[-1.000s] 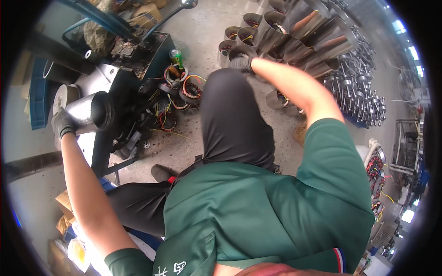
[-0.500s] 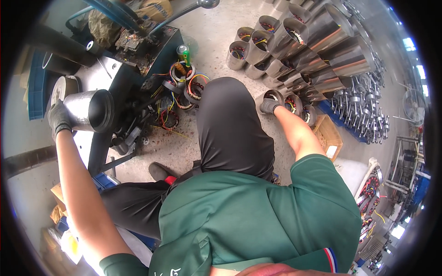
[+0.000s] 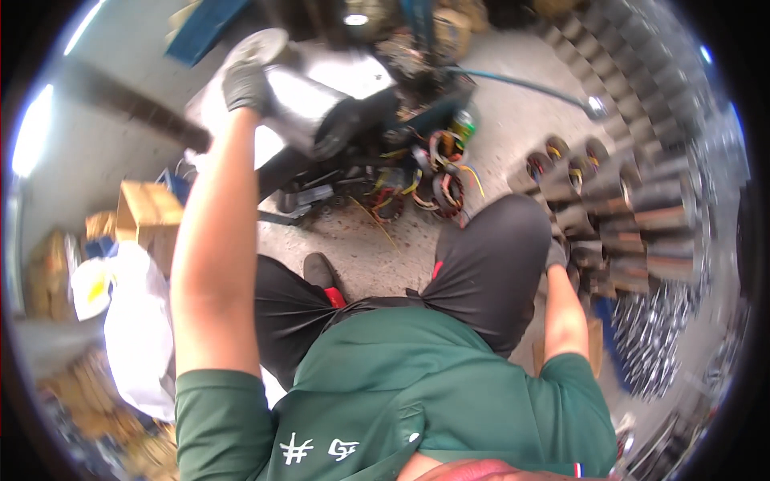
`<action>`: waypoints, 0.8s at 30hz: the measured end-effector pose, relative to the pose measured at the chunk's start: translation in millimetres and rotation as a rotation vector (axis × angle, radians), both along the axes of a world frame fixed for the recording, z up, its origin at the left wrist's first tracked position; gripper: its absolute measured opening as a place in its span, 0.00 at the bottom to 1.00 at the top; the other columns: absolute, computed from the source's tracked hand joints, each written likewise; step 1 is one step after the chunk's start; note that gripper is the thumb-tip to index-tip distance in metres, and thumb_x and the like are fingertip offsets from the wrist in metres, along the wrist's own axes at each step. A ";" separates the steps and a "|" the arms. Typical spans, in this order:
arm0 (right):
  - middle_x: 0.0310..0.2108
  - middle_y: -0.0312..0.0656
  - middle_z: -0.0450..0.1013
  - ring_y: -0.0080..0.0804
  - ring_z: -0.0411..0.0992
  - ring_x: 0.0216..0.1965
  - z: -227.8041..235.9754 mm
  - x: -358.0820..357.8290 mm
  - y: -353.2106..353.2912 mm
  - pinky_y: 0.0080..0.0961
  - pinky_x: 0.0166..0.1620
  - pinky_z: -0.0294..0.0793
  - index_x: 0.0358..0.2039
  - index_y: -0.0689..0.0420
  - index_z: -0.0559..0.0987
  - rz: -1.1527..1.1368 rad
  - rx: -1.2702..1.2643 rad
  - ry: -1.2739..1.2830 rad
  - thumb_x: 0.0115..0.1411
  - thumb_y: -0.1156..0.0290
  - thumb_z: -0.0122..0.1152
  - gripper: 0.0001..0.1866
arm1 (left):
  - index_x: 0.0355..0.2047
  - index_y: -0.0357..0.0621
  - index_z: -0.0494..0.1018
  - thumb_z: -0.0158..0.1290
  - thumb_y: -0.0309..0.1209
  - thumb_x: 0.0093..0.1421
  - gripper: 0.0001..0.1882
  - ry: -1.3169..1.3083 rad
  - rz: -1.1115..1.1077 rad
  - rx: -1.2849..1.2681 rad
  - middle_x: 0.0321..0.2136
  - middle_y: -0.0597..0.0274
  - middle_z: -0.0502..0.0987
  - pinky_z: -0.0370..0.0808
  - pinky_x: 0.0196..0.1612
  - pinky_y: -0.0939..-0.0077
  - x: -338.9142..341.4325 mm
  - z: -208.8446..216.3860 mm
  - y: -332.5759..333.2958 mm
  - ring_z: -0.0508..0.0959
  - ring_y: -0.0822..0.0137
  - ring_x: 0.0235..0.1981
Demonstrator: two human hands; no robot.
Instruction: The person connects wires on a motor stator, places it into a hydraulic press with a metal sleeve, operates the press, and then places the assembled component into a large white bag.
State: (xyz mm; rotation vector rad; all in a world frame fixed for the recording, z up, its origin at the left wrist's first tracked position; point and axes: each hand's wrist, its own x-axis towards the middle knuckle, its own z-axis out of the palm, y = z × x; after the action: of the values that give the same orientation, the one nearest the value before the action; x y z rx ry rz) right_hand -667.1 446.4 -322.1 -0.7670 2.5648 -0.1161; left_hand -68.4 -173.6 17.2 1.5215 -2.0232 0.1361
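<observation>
Both hands wear dark gloves and reach far apart, seen from above. Left hand (image 3: 245, 86) lies against the near end of a silver metal cylinder (image 3: 298, 106), beside a pale round disc (image 3: 263, 46); blur hides whether the fingers close on it or only press. The cylinder is on its side on a shiny bench (image 3: 357, 70), its dark open end angled toward the lower right. Right hand (image 3: 556, 255) is down past the bent right knee (image 3: 513, 232), at the edge of a crowd of metal tubes (image 3: 605, 183) standing on the floor (image 3: 509, 80); the knee and blur cover part of it, so whether it is open or gripping cannot be told. Between bench and knee lie wire-wound rings (image 3: 447, 192) with coloured leads, near a green can (image 3: 464, 126). Judging by the posture, the step in hand is keeping contact with the cylinder while reaching for a part among the tubes. The next move seems to call for a secure hold on one part without knocking its neighbours, with the left hand steadying the cylinder against rolling.
</observation>
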 end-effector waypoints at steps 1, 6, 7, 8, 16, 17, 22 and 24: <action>0.58 0.57 0.73 0.54 0.71 0.61 15.9 80.8 -78.6 0.46 0.61 0.72 0.54 0.56 0.80 0.110 0.074 -0.004 0.66 0.51 0.53 0.25 | 0.43 0.41 0.82 0.40 0.41 0.70 0.22 -0.068 0.105 -0.024 0.45 0.41 0.81 0.75 0.55 0.53 56.9 8.6 12.9 0.82 0.44 0.46; 0.48 0.56 0.79 0.51 0.79 0.50 77.0 30.6 -100.8 0.41 0.49 0.78 0.47 0.54 0.82 0.730 0.018 0.189 0.66 0.62 0.57 0.14 | 0.45 0.37 0.82 0.44 0.39 0.64 0.22 0.146 0.179 0.194 0.46 0.35 0.80 0.74 0.59 0.55 26.3 20.8 26.0 0.80 0.42 0.51; 0.41 0.55 0.80 0.47 0.80 0.42 95.6 10.9 -104.2 0.38 0.46 0.78 0.43 0.56 0.82 0.751 -0.145 0.250 0.65 0.65 0.59 0.11 | 0.46 0.36 0.82 0.45 0.37 0.64 0.22 0.205 0.152 0.258 0.46 0.34 0.81 0.74 0.59 0.54 5.6 30.1 36.1 0.80 0.41 0.52; 0.34 0.52 0.79 0.44 0.79 0.36 137.7 69.7 -161.7 0.35 0.42 0.77 0.39 0.57 0.81 0.691 -0.348 0.061 0.63 0.69 0.62 0.07 | 0.47 0.36 0.82 0.47 0.36 0.63 0.21 0.233 0.213 0.294 0.47 0.35 0.81 0.75 0.58 0.53 26.0 33.0 40.1 0.80 0.42 0.53; 0.56 0.45 0.76 0.45 0.72 0.60 424.7 361.8 -324.4 0.45 0.66 0.64 0.55 0.56 0.77 1.450 -0.960 0.312 0.56 0.69 0.70 0.25 | 0.51 0.38 0.81 0.46 0.35 0.64 0.22 0.251 0.209 0.426 0.50 0.39 0.80 0.75 0.59 0.55 21.5 49.3 53.1 0.80 0.44 0.54; 0.61 0.44 0.73 0.43 0.67 0.66 423.8 390.3 -331.9 0.46 0.71 0.55 0.57 0.54 0.77 1.511 -0.934 0.298 0.57 0.62 0.69 0.27 | 0.51 0.38 0.81 0.46 0.35 0.64 0.22 0.256 0.201 0.419 0.51 0.39 0.80 0.75 0.59 0.55 18.7 53.6 57.4 0.80 0.44 0.54; 0.66 0.46 0.68 0.46 0.62 0.70 383.4 458.0 -374.7 0.49 0.73 0.51 0.60 0.56 0.75 1.621 -0.874 0.463 0.62 0.51 0.61 0.31 | 0.53 0.40 0.80 0.46 0.34 0.66 0.21 0.250 0.189 0.458 0.51 0.42 0.80 0.75 0.60 0.56 12.3 66.3 66.3 0.80 0.45 0.54; 0.66 0.47 0.68 0.47 0.62 0.69 382.0 461.2 -389.1 0.49 0.72 0.53 0.60 0.57 0.75 1.578 -0.924 0.463 0.62 0.51 0.60 0.31 | 0.49 0.35 0.80 0.45 0.38 0.68 0.22 0.286 0.199 0.406 0.47 0.34 0.80 0.74 0.60 0.54 13.3 61.7 57.3 0.80 0.43 0.53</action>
State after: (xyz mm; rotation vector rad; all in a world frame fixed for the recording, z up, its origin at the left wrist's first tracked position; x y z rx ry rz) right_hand -205.8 57.3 59.9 -3.0726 1.3307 -0.6321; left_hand -55.1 -116.3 78.9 1.8662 -1.7372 -0.4165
